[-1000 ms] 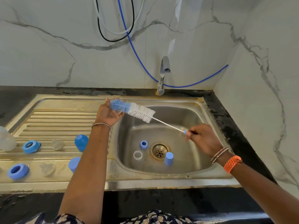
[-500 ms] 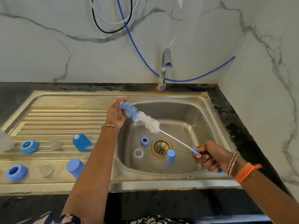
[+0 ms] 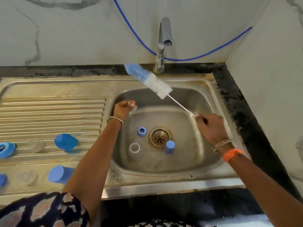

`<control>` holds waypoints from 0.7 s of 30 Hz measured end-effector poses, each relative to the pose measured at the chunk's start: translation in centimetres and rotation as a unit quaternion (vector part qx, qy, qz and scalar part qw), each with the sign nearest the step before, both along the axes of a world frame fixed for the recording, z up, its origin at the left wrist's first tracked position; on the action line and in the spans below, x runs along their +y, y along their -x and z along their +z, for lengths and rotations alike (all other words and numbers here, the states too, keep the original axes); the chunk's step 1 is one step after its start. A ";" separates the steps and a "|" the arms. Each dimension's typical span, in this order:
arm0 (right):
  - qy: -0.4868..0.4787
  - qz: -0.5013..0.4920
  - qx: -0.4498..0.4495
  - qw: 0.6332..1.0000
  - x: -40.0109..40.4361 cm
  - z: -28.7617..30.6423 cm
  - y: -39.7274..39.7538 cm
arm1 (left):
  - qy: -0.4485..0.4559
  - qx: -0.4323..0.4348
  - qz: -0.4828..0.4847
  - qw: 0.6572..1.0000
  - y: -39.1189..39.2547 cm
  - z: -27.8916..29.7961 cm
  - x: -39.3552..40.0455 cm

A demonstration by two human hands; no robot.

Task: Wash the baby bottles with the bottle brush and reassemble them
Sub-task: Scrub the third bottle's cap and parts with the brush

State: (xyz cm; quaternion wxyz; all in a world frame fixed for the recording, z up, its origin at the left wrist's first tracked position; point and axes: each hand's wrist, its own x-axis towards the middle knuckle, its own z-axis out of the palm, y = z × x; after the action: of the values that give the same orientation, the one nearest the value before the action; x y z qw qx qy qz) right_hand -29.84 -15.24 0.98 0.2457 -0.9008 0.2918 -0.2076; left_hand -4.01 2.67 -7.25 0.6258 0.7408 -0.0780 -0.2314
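Over the steel sink (image 3: 205, 177) with its ribbed drainboard (image 3: 52, 112) on the left, both hands are up above the basin. Tap (image 3: 162, 46) sits at the back with a blue hose (image 3: 205, 54) looping along the marble wall behind it. Right hand (image 3: 211, 128) has its fingers curled round the thin handle end of the bottle brush (image 3: 147, 79), which angles up and left so the blue-and-white bristle head hangs near the tap base. Left hand (image 3: 123, 108) is loosely curled by the basin's left edge, it's blurry and I honestly can't tell if it's holding anything. Down in the basin round the drain (image 3: 159, 137): a blue ring (image 3: 142, 131), a clear ring (image 3: 134, 147), and a small blue cap (image 3: 170, 146) standing up. Drainboard has two bigger blue caps (image 3: 65, 142) plus some clear teats (image 3: 36, 145).
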 end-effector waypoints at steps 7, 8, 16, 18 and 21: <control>-0.073 -0.035 0.013 0.997 -0.7 -3.1 -8.9 | -0.153 -0.042 -0.112 0.981 -1.5 -6.3 -2.0; -0.076 -0.035 0.012 0.996 -0.8 -3.3 -9.5 | -0.198 -0.056 -0.125 0.971 -1.7 -6.7 -1.9; -0.088 -0.012 0.021 0.996 -1.0 -5.1 -10.9 | -0.318 -0.132 -0.201 0.917 -1.6 -9.3 -1.7; -0.088 -0.013 0.028 0.996 -0.8 -4.9 -10.6 | -0.279 -0.163 -0.171 0.931 -1.1 -9.1 -1.7; -0.096 -0.019 0.026 0.995 -0.7 -4.8 -10.0 | -0.216 -0.172 -0.154 0.949 0.3 -8.1 -2.4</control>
State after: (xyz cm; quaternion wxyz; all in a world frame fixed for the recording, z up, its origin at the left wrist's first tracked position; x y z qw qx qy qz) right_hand -19.84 -15.89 -3.86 0.3197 -0.8721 0.3343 -0.1596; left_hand -4.29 0.32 -15.32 0.3846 0.8659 -0.2455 -0.2050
